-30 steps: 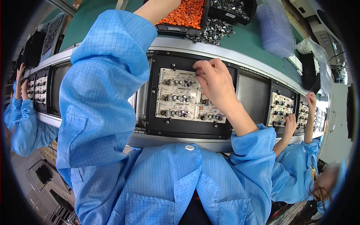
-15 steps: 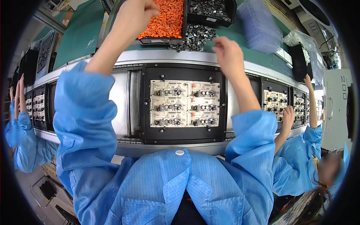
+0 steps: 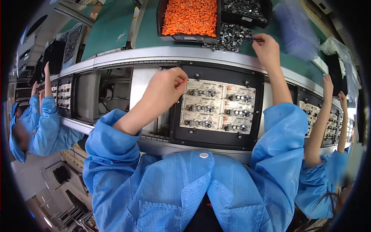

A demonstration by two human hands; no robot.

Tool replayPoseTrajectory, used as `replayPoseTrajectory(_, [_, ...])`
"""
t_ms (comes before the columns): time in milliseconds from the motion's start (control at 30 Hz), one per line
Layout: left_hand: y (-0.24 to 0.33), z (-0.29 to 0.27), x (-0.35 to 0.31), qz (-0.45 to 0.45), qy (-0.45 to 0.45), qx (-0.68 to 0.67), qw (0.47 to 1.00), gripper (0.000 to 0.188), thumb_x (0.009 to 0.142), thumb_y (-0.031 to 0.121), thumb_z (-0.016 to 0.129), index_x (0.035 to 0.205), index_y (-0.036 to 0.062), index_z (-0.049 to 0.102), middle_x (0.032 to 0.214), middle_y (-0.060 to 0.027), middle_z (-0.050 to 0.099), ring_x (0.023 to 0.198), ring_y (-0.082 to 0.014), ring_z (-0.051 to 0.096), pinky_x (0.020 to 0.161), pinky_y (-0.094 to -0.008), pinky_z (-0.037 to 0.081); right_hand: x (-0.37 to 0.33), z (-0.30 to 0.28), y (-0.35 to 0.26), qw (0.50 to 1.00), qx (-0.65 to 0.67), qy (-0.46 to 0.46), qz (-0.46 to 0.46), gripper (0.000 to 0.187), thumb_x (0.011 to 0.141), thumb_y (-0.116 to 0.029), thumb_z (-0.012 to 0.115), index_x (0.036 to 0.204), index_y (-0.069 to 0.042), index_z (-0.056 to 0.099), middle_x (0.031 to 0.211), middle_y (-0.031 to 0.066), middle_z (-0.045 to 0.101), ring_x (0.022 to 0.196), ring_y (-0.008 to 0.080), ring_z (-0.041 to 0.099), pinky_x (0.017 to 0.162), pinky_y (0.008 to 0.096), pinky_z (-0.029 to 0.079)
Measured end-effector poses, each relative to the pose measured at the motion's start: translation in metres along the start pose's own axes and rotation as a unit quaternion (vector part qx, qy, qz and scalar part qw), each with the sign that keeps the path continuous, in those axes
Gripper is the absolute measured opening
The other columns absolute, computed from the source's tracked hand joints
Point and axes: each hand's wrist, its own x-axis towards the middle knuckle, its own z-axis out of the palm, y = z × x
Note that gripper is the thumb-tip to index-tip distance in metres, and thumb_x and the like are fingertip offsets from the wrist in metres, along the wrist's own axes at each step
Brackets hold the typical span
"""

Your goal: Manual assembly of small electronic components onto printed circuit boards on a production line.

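Note:
My left hand (image 3: 166, 88) pinches a small orange component at the upper left corner of a pale circuit board panel (image 3: 222, 101). Only a sliver of that component shows at the fingertips. The panel lies in a black carrier frame (image 3: 216, 140) and bears rows of round capacitors and a few orange parts. My right hand (image 3: 267, 50) is at the right edge of a loose pile of small shiny metal parts (image 3: 234, 38). Its thumb and forefinger are pressed together, and what they hold is too small to make out.
Behind the rail stand a black bin of orange components (image 3: 189, 19) and a black bin of dark metal parts (image 3: 247, 9). Blurred clear plastic trays (image 3: 297, 31) are stacked at right. Co-workers in blue work along the line on both sides, near other board carriers.
My left hand has come down from the orange bin to the board's upper left corner. My right hand stays by the metal parts. The whole view has shifted and tilted.

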Motion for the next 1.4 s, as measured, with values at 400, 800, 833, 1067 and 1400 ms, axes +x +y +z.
replayPoseTrajectory(400, [-0.005,0.016,0.009,0.130,-0.018,0.172,0.976,0.010,0.079,0.005,0.068,0.085,-0.0033,0.067,0.078,-0.0168,0.065,0.083,-0.0342,0.061,0.076,-0.0417,0.050,-0.037,-0.051,-0.007,0.970,0.225,-0.048,0.073,0.022,0.084,-0.008,0.069,0.103,0.002,0.070,0.088,0.0065,0.071,0.078,0.0109,0.066,0.073,0.0253,0.053])
replayPoseTrajectory(800, [0.005,0.010,0.026,0.090,-0.081,0.153,0.981,0.014,0.078,0.005,0.067,0.088,-0.0047,0.066,0.080,-0.0226,0.066,0.086,-0.0402,0.063,0.082,-0.0448,0.050,-0.129,-0.069,-0.054,0.937,0.315,-0.147,0.026,0.020,0.080,0.007,0.070,0.099,0.003,0.068,0.095,0.0050,0.065,0.084,0.0116,0.062,0.074,0.0235,0.050])
replayPoseTrajectory(833, [0.019,0.003,0.033,0.043,-0.109,0.136,0.984,0.015,0.079,0.007,0.067,0.088,-0.0047,0.065,0.081,-0.0230,0.067,0.085,-0.0394,0.064,0.081,-0.0452,0.050,-0.138,-0.068,-0.059,0.944,0.285,-0.164,-0.002,0.021,0.078,0.008,0.069,0.098,0.002,0.069,0.095,0.0061,0.064,0.085,0.0133,0.062,0.072,0.0248,0.050])
replayPoseTrajectory(1067, [0.022,-0.023,0.145,0.265,0.272,0.422,0.823,0.007,0.078,0.001,0.059,0.077,-0.0022,0.065,0.084,-0.0267,0.066,0.087,-0.0395,0.066,0.080,-0.0465,0.053,-0.174,-0.038,-0.105,0.961,0.099,-0.188,-0.178,0.023,0.078,0.009,0.065,0.098,-0.001,0.067,0.090,0.0117,0.062,0.083,0.0266,0.061,0.075,0.0348,0.051])
replayPoseTrajectory(1400, [-0.002,-0.032,0.199,0.165,0.197,0.312,0.915,0.007,0.079,0.003,0.060,0.077,-0.0026,0.065,0.083,-0.0256,0.066,0.083,-0.0408,0.065,0.077,-0.0469,0.053,-0.159,-0.020,-0.114,0.943,-0.073,-0.214,-0.245,0.036,0.075,0.007,0.066,0.109,-0.004,0.059,0.089,0.0112,0.064,0.093,0.0301,0.057,0.082,0.0400,0.049])
